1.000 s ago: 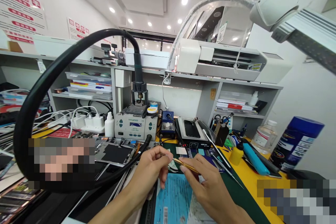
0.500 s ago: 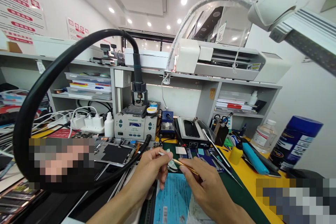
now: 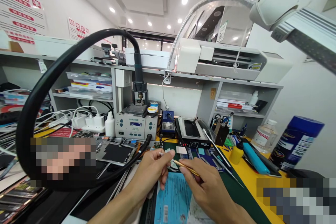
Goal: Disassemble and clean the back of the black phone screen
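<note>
The right hand (image 3: 208, 183) pinches a slim gold tool (image 3: 189, 169) between thumb and fingers, its near tip aimed left at the left hand (image 3: 151, 169), whose thumb and forefinger close on a small pale piece (image 3: 161, 154), mostly hidden. Both things are above the near part of the bench, just beyond a blue packet (image 3: 173, 196). On the far side, a grey control unit (image 3: 135, 126) stands left of a phone (image 3: 191, 128).

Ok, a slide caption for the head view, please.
Right hand holds a gold-coloured rod; left hand pinches a small pale item, above a cluttered workbench.
</note>
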{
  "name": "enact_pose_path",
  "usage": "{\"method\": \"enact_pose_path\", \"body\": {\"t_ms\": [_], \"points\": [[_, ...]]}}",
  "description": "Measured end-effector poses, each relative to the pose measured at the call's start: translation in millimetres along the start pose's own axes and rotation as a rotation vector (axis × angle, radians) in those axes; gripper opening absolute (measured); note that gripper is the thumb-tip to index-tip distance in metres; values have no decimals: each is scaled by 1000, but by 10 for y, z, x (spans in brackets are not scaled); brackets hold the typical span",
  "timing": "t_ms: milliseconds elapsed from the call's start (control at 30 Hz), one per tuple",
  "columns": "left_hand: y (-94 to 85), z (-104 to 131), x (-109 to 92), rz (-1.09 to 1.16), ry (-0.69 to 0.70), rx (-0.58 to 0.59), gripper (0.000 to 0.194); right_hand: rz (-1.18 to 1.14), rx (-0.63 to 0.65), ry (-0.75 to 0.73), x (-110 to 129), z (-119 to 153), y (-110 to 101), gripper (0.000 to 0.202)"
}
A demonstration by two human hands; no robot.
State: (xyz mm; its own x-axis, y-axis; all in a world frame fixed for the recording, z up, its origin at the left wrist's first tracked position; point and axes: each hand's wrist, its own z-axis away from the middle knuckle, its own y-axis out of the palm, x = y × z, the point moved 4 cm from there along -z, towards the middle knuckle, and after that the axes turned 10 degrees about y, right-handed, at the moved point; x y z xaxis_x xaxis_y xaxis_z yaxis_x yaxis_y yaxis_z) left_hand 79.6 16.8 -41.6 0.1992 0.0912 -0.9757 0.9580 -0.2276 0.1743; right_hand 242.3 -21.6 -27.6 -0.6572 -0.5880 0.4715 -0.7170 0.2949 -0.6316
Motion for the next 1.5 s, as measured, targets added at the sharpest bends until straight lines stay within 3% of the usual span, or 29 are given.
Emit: {"method": "enact_pose_path", "body": {"t_ms": [333, 633, 967, 1500], "points": [[14, 22, -70, 2, 33, 52, 41, -12, 4, 12, 7, -13, -13, 21], [17, 25, -89, 48, -1, 93, 10, -8, 49, 60, -14, -7, 4, 20], [27, 36, -50, -16, -33, 28, 46, -21, 51, 43, 17, -18, -2, 20], [43, 55, -97, 106, -63, 46, 29, -23, 45, 30, 22, -5, -5, 22]]}}
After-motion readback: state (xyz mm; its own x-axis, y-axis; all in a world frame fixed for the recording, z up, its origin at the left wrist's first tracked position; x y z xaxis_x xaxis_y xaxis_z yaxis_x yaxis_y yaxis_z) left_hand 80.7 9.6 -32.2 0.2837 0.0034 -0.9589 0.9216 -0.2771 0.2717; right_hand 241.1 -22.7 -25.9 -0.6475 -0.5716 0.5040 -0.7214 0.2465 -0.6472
